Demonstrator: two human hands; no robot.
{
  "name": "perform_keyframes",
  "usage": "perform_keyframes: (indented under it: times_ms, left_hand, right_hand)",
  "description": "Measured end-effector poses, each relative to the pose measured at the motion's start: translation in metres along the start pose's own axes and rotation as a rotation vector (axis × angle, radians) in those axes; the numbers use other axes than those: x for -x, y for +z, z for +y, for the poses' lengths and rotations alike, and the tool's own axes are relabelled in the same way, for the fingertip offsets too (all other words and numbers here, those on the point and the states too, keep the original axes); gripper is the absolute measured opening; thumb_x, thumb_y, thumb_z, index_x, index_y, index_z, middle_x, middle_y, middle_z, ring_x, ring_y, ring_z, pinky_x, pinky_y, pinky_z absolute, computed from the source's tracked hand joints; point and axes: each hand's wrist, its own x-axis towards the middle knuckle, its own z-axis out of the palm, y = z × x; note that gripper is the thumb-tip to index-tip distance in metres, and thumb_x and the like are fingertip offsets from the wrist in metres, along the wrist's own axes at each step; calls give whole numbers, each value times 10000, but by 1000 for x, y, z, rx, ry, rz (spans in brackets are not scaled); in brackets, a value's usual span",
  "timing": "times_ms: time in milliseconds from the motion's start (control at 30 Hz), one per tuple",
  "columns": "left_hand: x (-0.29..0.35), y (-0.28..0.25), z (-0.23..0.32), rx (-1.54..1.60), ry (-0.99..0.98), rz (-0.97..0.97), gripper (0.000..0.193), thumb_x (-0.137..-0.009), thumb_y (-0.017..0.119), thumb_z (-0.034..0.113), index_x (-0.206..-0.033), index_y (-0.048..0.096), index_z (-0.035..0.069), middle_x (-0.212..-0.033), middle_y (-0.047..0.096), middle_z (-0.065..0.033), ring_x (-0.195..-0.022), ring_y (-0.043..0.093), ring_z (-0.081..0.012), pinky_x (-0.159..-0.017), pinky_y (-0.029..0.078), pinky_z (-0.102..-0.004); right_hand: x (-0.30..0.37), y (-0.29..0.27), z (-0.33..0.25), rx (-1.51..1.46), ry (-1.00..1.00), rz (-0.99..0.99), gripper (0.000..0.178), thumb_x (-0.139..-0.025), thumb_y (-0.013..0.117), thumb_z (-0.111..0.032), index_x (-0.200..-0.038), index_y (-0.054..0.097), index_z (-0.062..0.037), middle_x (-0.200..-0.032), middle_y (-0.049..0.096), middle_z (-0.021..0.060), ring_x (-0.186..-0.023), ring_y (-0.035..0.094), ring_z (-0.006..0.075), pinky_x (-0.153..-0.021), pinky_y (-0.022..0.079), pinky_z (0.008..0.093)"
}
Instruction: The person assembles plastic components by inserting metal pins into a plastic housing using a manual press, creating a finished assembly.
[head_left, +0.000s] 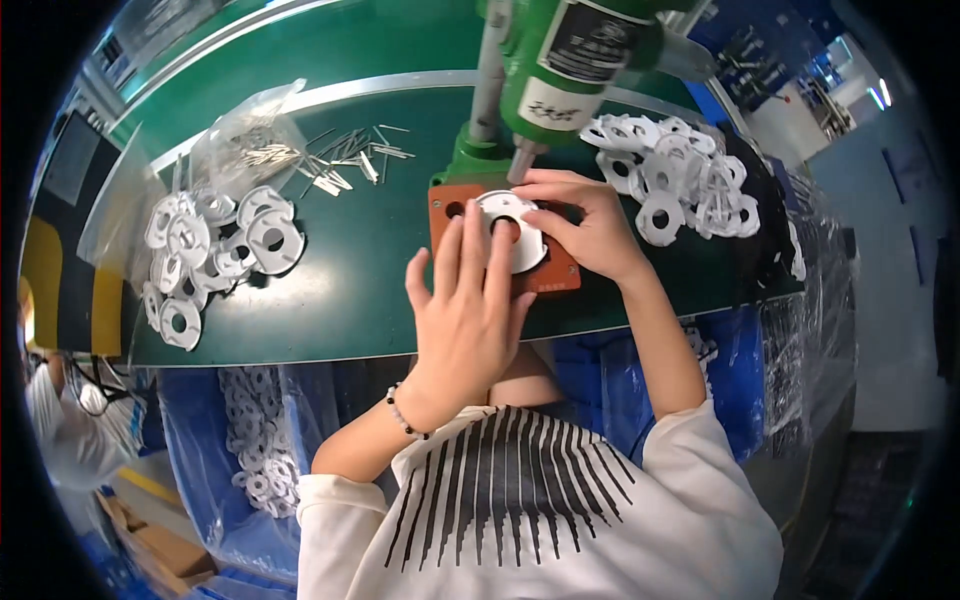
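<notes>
A round white plastic part (526, 252) with a hole in its middle lies on an orange-brown fixture block (562, 278). My left hand (462, 310) comes from the near left with its fingers spread, the fingertips resting on the part's left side and by its hole. At the part's upper right edge my right hand (592, 225) closes thumb and index finger on the rim. Whether a small pin is also between those fingers is hidden. Just above them ends the metal ram (524, 160) of a green press (560, 95).
Loose white parts (188, 240) are heaped at the left, and another heap (670, 175) lies at the right. Metal pins (350, 150) spill from a clear bag (250, 140) at the back left. Below the green table (345, 300), a blue lined bin (200, 450) holds more parts.
</notes>
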Motion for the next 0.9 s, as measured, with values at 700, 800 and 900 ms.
perform_keyframes:
  times_ms: [700, 800, 900]
  left_hand:
    - [-55, -22, -133, 256, -141, 257, 197, -710, 623, -32, -892, 591, 36, -937, 587, -126, -889, 566, -326, -758, 458, -370]
    - [-79, -6, -171, 203, -5, 62, 176, -669, 662, -17, -826, 621, 47, -932, 568, -130, -912, 545, -329, -784, 446, -385]
    - [-97, 7, -179, 150, 105, -170, 179, -641, 742, 127, -775, 644, 61, -907, 559, -126, -898, 528, -325, -799, 445, -378]
  right_hand:
    - [33, -8, 11, 116, -161, 454, 297, -792, 563, 51, -1057, 638, -60, -1177, 561, 168, -1050, 562, 256, -834, 466, 326]
    - [59, 1, 24, 139, -129, 521, 261, -804, 537, 55, -1025, 643, -34, -1144, 574, 151, -964, 597, 227, -783, 477, 300]
    - [69, 9, 21, 104, -14, 494, 243, -798, 531, 53, -992, 654, -27, -1165, 560, 136, -886, 600, 181, -730, 480, 261]
